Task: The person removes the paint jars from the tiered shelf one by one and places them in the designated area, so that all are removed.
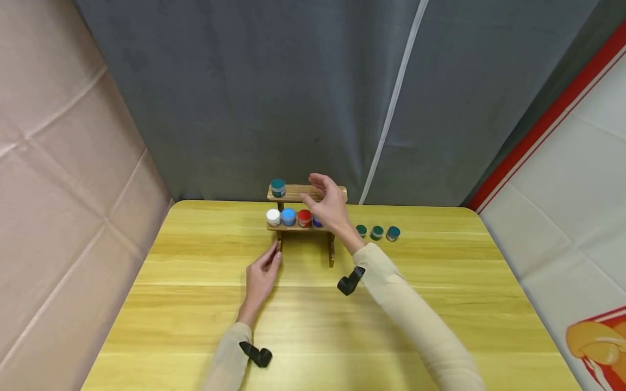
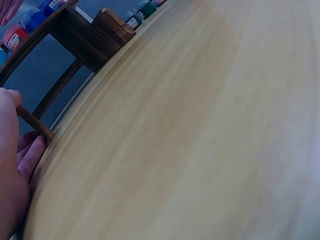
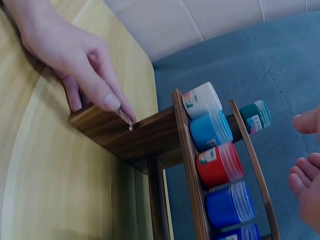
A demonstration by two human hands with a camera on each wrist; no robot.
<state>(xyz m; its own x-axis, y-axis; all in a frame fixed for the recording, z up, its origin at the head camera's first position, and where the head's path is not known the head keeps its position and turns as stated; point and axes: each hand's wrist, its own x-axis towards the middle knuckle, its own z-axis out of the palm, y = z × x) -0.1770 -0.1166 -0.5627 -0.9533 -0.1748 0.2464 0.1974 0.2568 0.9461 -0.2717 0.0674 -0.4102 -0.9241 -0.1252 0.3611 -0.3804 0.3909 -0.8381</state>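
A two-tier wooden rack (image 1: 293,193) stands near the table's back edge. My left hand (image 1: 261,277) pinches the foot of its left side panel (image 3: 100,125) between thumb and fingers. On the top shelf's left end sits a teal paint jar (image 1: 277,188). Along the lower shelf stand a white jar (image 3: 201,99), a light blue jar (image 3: 210,131), a red jar (image 3: 220,164), a blue jar (image 3: 229,204) and a darker blue jar (image 3: 240,233). My right hand (image 1: 330,207) hovers by the top shelf, its thumb and bent fingers apart, holding nothing.
Right of the rack, a row of three capped jars stands on the table: two green jars (image 1: 376,233) and a teal jar (image 1: 393,233). A grey curtain (image 1: 244,108) hangs right behind the wooden table (image 1: 303,326). Pale panels flank both sides.
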